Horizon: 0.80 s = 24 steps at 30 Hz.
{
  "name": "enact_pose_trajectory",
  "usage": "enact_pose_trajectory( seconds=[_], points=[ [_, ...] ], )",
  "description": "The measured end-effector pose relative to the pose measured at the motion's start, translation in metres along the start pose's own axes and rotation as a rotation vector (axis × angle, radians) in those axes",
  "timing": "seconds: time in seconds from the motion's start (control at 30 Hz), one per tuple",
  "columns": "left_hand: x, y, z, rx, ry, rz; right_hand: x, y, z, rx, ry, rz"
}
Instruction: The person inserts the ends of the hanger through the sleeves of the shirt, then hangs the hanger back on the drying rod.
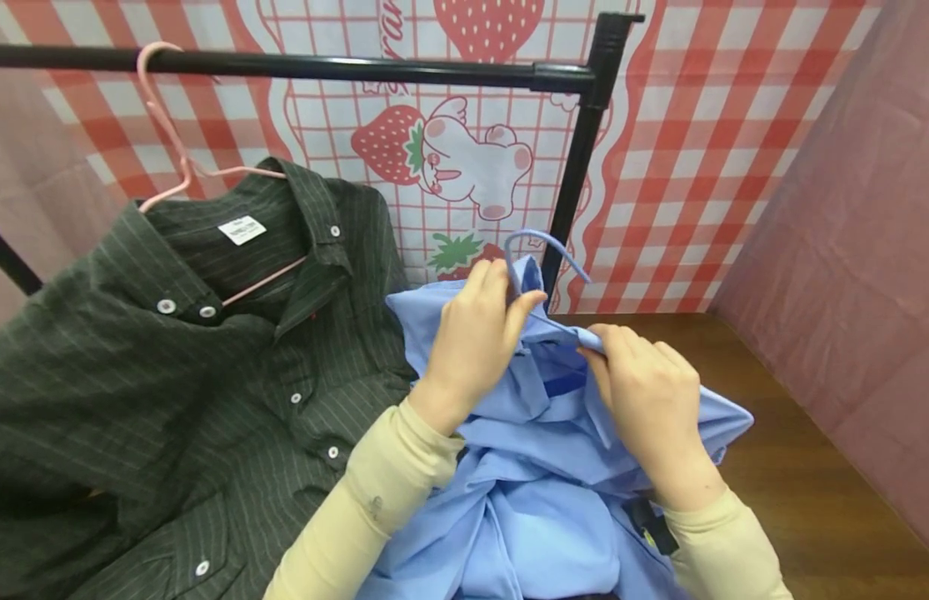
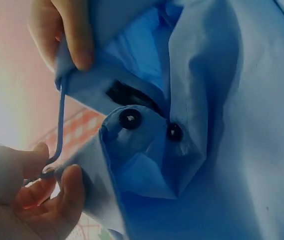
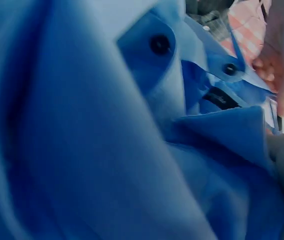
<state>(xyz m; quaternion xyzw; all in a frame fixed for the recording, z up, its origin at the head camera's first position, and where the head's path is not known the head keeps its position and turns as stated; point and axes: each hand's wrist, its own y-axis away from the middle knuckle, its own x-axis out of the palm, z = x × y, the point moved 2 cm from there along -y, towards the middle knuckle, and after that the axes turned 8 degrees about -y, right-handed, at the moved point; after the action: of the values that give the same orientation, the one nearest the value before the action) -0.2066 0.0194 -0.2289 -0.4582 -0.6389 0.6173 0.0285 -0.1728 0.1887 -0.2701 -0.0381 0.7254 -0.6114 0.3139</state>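
Observation:
A light blue shirt (image 1: 542,533) lies bunched in front of me, with a blue hanger (image 1: 548,237) at its neck and the hook standing above the collar. My left hand (image 1: 467,342) pinches the hanger below its hook, along with the collar's left side. On the other side, my right hand (image 1: 651,396) grips the collar between thumb and fingers. Dark buttons (image 2: 130,118) and a black neck label (image 2: 132,97) show in the left wrist view. Most of the hanger's arms are hidden inside the shirt.
A dark striped shirt (image 1: 269,400) hangs from a pink hanger (image 1: 164,125) on the black rack bar (image 1: 344,68) at the left. The rack's upright post (image 1: 579,167) stands behind the blue shirt. Brown wooden tabletop (image 1: 816,492) shows at the right; a checked strawberry cloth (image 1: 681,167) hangs behind.

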Motion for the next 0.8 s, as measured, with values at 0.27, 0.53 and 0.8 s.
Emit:
enact_pose_trajectory(
  seconds=[0.27, 0.53, 0.8],
  points=[
    [-0.009, 0.005, 0.002, 0.000, 0.025, -0.032, 0.000, 0.003, -0.013, 0.208, -0.123, -0.050],
    [-0.014, 0.008, 0.017, -0.121, -0.106, -0.060, -0.013, -0.002, -0.018, 0.293, -0.157, -0.182],
    [-0.006, 0.022, -0.002, 0.000, -0.122, -0.048, -0.020, -0.003, -0.018, 0.371, -0.191, -0.215]
  ],
)
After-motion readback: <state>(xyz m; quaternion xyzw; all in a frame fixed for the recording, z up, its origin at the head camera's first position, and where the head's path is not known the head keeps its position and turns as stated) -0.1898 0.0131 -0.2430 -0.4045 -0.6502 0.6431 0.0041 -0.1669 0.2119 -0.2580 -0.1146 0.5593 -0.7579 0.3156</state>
